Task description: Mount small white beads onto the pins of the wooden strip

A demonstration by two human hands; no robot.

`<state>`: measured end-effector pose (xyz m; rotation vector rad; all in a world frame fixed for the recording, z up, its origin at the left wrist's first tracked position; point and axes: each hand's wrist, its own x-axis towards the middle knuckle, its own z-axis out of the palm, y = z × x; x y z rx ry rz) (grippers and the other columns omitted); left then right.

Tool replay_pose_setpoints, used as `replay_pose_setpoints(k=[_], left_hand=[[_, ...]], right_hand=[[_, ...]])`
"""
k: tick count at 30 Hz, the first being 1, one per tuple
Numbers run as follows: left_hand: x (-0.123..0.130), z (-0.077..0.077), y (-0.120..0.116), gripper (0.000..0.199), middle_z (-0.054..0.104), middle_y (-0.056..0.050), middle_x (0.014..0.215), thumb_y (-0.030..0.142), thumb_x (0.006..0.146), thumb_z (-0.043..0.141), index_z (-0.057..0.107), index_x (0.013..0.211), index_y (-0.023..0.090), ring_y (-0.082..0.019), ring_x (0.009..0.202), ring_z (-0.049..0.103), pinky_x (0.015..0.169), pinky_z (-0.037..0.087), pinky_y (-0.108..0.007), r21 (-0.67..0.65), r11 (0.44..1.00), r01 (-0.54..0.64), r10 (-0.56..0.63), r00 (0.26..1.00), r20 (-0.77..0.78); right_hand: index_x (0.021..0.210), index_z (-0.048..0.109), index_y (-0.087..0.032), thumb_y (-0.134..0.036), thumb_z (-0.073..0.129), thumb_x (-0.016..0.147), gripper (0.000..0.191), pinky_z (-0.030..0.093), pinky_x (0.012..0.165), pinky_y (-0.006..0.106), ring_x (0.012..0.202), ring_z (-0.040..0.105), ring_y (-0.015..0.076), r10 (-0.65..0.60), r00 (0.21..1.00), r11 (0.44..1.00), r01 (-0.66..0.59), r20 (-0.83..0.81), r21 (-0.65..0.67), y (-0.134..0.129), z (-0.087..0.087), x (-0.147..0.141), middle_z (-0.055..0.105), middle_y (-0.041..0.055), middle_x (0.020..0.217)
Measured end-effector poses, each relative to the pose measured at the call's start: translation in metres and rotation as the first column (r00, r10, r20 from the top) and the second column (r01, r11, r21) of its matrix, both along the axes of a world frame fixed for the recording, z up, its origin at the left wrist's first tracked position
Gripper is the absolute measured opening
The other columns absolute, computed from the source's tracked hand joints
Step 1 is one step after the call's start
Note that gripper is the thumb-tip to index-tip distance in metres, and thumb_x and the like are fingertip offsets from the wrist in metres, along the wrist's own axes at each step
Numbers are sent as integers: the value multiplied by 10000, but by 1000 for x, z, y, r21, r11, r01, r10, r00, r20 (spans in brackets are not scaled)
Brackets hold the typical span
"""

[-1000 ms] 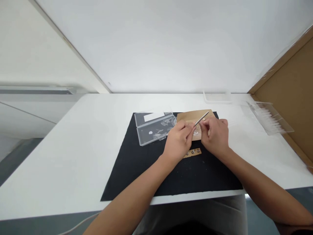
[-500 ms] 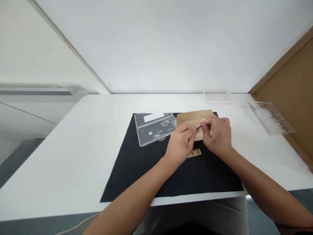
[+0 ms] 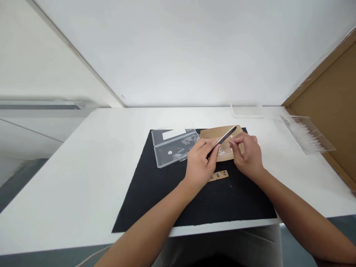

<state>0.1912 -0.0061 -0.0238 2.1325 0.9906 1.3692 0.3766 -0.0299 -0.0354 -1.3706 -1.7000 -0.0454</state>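
Note:
My left hand is closed around the lower end of a slim black nail file with a pale edge; the file points up and to the right. Just right of the file, my right hand pinches with thumb and forefinger, and whatever is in that pinch is too small to make out. Below both hands' fingertips lies a brown paper sheet bearing small clear and whitish bits. A brown strip with several small metal fittings rests nearer me, partly hidden by my left hand.
An open clear plastic case with several clear nail-tip-like pieces lies to the left on the black mat. Farther right on the white table are a pack of whitish pieces, a clear tray and a cardboard panel.
The nail file, mostly hidden before, now shows along its length above my left hand. My hands' fingertips have drawn slightly apart, uncovering more bits on the paper.

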Motion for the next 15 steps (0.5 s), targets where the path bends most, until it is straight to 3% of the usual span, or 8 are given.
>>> replay_pose_setpoints(k=[15], left_hand=[[0, 3, -4, 214, 784, -43, 958, 234, 1033, 617, 772, 1180, 216, -163, 813, 713, 824, 567, -309, -76, 997, 31, -33, 999, -27]], right_hand=[[974, 627, -250, -385, 608, 1038, 150, 513, 813, 401, 810, 701, 204, 31, 977, 995, -49, -213, -81, -2, -3, 1, 722, 10, 861]])
